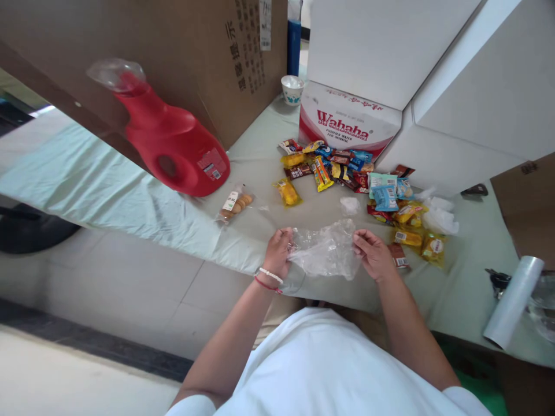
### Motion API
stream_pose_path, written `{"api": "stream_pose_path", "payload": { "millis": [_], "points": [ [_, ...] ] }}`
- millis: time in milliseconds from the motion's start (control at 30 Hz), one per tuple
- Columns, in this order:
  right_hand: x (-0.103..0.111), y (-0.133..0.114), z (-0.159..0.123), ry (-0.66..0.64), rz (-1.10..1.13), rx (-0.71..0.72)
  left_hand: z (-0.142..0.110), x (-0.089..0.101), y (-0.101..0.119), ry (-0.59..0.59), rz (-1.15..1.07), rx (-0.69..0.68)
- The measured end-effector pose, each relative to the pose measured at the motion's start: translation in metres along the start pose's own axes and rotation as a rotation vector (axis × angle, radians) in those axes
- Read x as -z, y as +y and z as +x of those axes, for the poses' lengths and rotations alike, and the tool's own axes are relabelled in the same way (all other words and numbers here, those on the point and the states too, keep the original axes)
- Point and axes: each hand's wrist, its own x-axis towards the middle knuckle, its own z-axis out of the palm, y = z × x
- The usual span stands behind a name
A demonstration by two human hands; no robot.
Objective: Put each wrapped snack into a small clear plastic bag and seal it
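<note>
Currently, the left hand [278, 254] and the right hand [373, 254] are apart, each pinching one side of a crumpled clear plastic bag [325, 251], which is stretched between them over the near edge of the table [269, 208] with its pale green cover. Past the bag lies a small crumpled white plastic bundle [350, 205]. To its left are a yellow-wrapped snack [287, 192] and, farther left, a clear packet of round brown biscuits [235, 203], near a large red plastic jug [173, 144]. Colourful wrapped snacks [333, 164] are heaped against the white and red Wahaha carton [349, 118]; a second heap of blue, green and yellow packets [401, 205] sits beyond the right hand, beside crumpled white plastic [440, 215]. At the far right, a roll of clear film [514, 300] lies on the table.
</note>
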Motion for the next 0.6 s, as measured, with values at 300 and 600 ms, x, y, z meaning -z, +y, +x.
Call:
{"api": "stream_pose_path", "payload": {
  "millis": [300, 600],
  "points": [
    [0.063, -0.019, 0.001, 0.162, -0.342, 0.401, 0.005, 0.019, 0.014, -0.038, 0.038, -0.009],
    [0.116, -0.036, -0.034, 0.031, -1.199, 0.641, 0.007, 0.013, 0.012, -0.005, -0.047, 0.014]
  ]
}}
